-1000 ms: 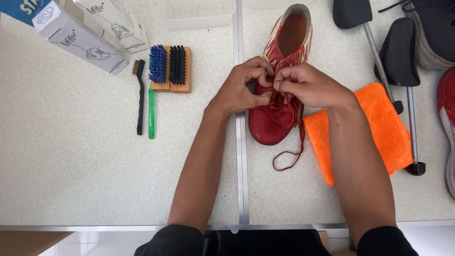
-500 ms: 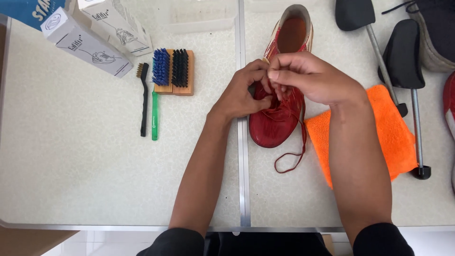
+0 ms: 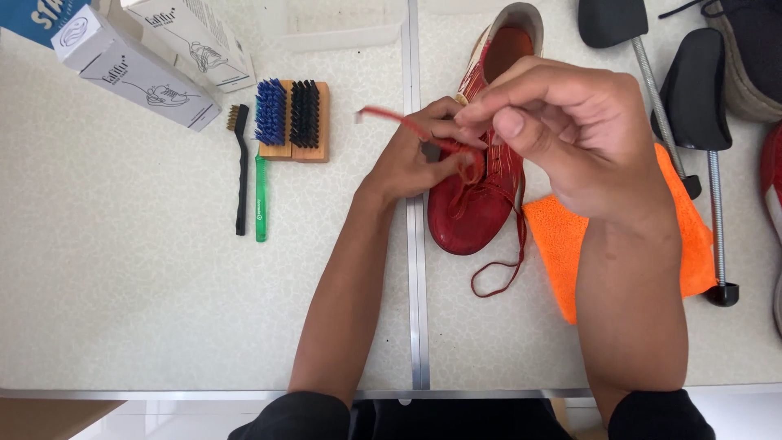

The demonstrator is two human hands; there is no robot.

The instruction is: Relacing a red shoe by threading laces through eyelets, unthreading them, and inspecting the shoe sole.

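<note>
Red shoe point(image 3: 481, 191) lies on the white table point(image 3: 147, 293), toe toward the person, part over an orange cloth point(image 3: 570, 244). Right hand point(image 3: 562, 134) raised, fingers pinched on the red lace point(image 3: 407, 126), drawn taut out to the left. Left hand point(image 3: 419, 155) rests on the shoe's lace area, fingers curled on the lace there. Lacing looks partway along: lower rows threaded, one lace end trails loose near the toe, no bow. Brushes point(image 3: 293, 118) and boxes point(image 3: 147, 73) well apart at left.

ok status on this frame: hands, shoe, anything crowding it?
Left hand and right hand both pinching the red lace over the red shoe. Orange cloth beside the shoe. Brushes off to the left, apart.
</note>
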